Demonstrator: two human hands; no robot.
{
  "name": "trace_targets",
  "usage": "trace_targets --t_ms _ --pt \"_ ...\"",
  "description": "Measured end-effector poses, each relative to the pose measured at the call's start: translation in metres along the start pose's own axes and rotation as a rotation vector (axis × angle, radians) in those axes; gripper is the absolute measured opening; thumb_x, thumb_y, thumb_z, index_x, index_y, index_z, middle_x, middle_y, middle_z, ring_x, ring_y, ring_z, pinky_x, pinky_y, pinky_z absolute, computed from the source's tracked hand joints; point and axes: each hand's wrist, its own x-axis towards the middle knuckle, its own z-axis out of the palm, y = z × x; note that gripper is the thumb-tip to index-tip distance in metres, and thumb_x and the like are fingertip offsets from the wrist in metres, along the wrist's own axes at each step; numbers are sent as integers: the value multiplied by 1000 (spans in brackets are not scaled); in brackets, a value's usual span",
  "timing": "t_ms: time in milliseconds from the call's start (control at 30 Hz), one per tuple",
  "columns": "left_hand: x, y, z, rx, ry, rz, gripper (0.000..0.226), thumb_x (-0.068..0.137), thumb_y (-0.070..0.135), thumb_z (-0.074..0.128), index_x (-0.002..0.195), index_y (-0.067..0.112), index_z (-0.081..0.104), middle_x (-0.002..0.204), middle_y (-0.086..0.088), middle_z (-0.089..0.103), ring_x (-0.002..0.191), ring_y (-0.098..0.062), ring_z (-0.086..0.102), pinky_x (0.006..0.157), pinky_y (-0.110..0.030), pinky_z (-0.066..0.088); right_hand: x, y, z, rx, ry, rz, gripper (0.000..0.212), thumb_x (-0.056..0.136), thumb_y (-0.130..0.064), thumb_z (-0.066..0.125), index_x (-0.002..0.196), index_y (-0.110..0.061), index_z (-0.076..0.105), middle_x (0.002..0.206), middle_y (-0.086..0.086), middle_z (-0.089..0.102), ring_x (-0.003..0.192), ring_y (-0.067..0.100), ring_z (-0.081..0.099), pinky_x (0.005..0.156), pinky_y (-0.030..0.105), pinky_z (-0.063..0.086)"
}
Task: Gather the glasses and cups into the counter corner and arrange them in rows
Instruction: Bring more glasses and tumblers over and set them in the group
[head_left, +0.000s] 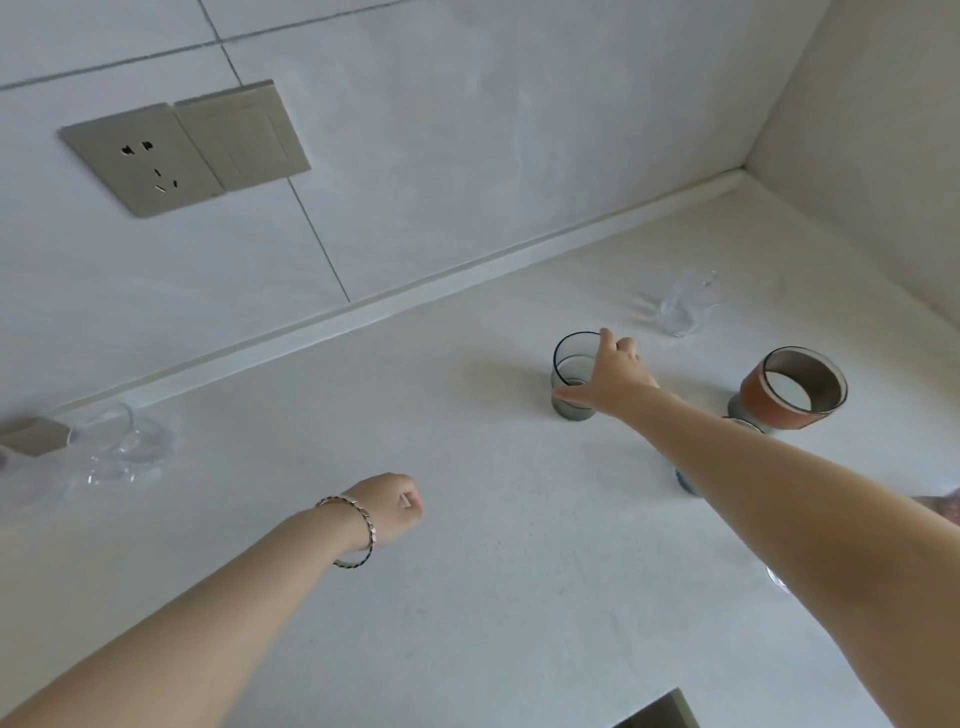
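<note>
Smoky grey glass (571, 376) sits right of centre, my right hand (613, 382) wrapped around its side; I judge a low, firm grip best, sliding it toward the upper-right corner. My left hand (392, 506) hangs fisted, empty

We see a matt, finely speckled stone-like bench (467, 571) and smooth tiled wall (415, 130) with a brushed-metal-looking socket plate (145, 161). The smoky glass (570, 374) and the clear glass (685, 301) look glossy. We notice the cup (789, 387) has a matt orange band, and the bracelet (358, 530) looks like shiny metal.

Socket plate (148, 161) beside switch plate (243, 136) on tiled wall (441, 130).
</note>
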Motion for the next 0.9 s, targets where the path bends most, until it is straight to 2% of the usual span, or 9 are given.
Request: trace_targets --t_ms 100,233,300,433,600,667,767,833,900 --pt "-1 -6 0 -21 9 -36 23 94 23 41 106 15 58 95 3 55 87 -16 51 61 -21 36 8 -1 5 24 12 -4 106 73 -45 76 149 -12 11 143 14 28 133 34 36 103 43 40" --pt "-7 -18 3 -62 12 -69 20 94 23 40 103 17 57 95 3 55 88 -16 51 69 -23 36 2 -12 11 -3 47 -27 98 69 -40 79 144 -12 22 138 12 35 128 33 41 96 41 44" --pt "-13 -28 5 -87 17 -80 16 94 23 40 98 20 55 95 3 55 88 -15 50 70 -23 36 -8 -25 18 -49 22 -86 99 68 -39 79 145 -15 21 138 10 34 128 31 40 97 40 44" --pt "-31 -60 11 -156 36 -105 26 93 20 40 110 14 58 95 3 54 88 -15 50 74 -23 37 -44 -66 46 -81 -64 -238 98 68 -37 77 146 -19 20 137 7 35 128 31 42 98 38 43" --pt "-64 -141 23 -196 50 -167 27 92 19 41 111 15 59 88 6 51 86 -14 49 76 -23 37 -107 -141 102 -87 -172 -391 97 68 -40 76 146 -21 22 136 6 37 125 28 47 98 35 44" --pt "-79 -186 25 -226 65 -197 24 92 19 41 106 15 60 79 10 49 85 -15 50 75 -23 38 -134 -176 128 -97 -201 -440 98 68 -40 76 146 -21 21 138 5 37 126 28 46 99 34 43" --pt "-102 -262 28 -286 87 -244 13 90 19 42 87 21 55 73 13 50 82 -16 54 72 -23 39 -174 -229 168 -108 -221 -484 100 67 -41 76 147 -21 20 138 5 37 126 27 47 99 34 44" --pt "-120 -310 27 -344 101 -261 19 89 17 43 74 24 51 71 11 56 71 -14 57 65 -22 41 -199 -264 195 -109 -234 -487 101 67 -41 77 147 -20 19 138 5 37 127 27 46 99 34 44" --pt "-140 -354 25 -383 111 -281 23 88 15 43 69 27 48 69 9 59 62 -9 56 60 -20 41 -220 -301 220 -117 -245 -491 102 67 -42 76 147 -19 18 138 6 37 127 28 46 100 35 43"
